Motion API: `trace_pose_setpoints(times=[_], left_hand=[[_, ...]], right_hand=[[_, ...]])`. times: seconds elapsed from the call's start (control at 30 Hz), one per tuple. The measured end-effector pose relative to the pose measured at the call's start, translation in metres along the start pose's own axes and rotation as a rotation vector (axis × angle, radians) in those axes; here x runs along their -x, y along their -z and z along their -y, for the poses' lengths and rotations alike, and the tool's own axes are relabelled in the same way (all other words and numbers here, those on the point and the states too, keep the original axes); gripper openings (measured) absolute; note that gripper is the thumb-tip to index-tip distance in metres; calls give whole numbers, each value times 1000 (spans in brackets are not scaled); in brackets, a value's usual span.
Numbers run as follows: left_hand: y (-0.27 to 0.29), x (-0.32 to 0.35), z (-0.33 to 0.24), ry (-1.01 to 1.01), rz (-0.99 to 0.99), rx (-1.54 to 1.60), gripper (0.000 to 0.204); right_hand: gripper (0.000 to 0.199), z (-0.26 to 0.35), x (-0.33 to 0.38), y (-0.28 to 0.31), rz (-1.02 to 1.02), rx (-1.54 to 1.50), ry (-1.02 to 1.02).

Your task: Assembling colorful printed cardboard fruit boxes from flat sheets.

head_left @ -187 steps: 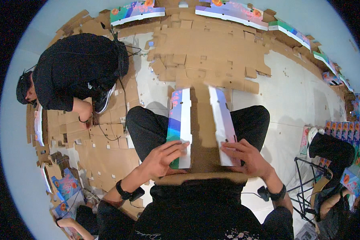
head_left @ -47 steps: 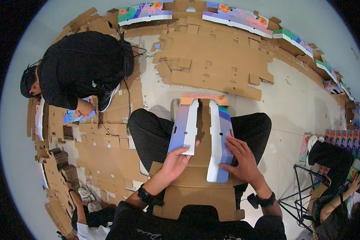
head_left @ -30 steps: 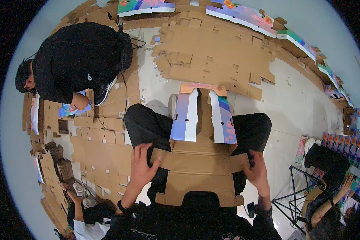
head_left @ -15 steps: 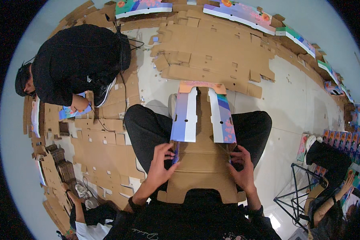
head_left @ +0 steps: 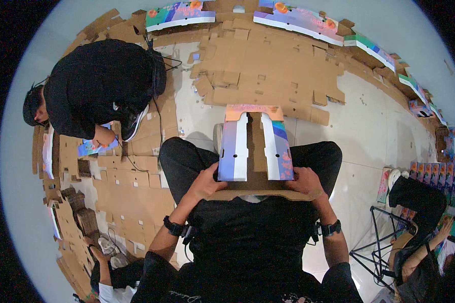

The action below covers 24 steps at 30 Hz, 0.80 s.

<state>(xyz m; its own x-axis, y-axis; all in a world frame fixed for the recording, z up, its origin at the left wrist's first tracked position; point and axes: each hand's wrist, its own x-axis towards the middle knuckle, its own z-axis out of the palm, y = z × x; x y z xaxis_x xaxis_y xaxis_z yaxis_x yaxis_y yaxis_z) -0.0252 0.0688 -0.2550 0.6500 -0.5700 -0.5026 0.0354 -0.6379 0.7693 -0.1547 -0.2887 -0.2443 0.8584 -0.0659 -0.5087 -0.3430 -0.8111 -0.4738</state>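
The box point(head_left: 232, 144) lies between the knees point(head_left: 316, 157), long axis running forward from the hands — left hand point(head_left: 206, 182) and right hand point(head_left: 307, 183) equally near, at its near corners; fingertips hidden, so whether they clamp it cannot be told.

Hands: two, left hand point(head_left: 206, 183) and right hand point(head_left: 308, 183), at one printed box point(head_left: 233, 146). Black wristbands point(head_left: 174, 226) behind them: two. Co-workers point(head_left: 106, 86) seen from here: three. Printed boxes point(head_left: 298, 21) along the far wall point(head_left: 333, 6): at least four.
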Motion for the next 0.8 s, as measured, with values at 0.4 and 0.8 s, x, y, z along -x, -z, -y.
trace_pose_setpoints(times=[0.4, 0.8], left_hand=[[26, 41, -5, -203, 109, 415, 86], [-18, -13, -5, -112, -405, 234, 50]], right_hand=[[76, -11, 43, 11, -10, -636, 173], [32, -28, -3, -34, -281, -992, -45]])
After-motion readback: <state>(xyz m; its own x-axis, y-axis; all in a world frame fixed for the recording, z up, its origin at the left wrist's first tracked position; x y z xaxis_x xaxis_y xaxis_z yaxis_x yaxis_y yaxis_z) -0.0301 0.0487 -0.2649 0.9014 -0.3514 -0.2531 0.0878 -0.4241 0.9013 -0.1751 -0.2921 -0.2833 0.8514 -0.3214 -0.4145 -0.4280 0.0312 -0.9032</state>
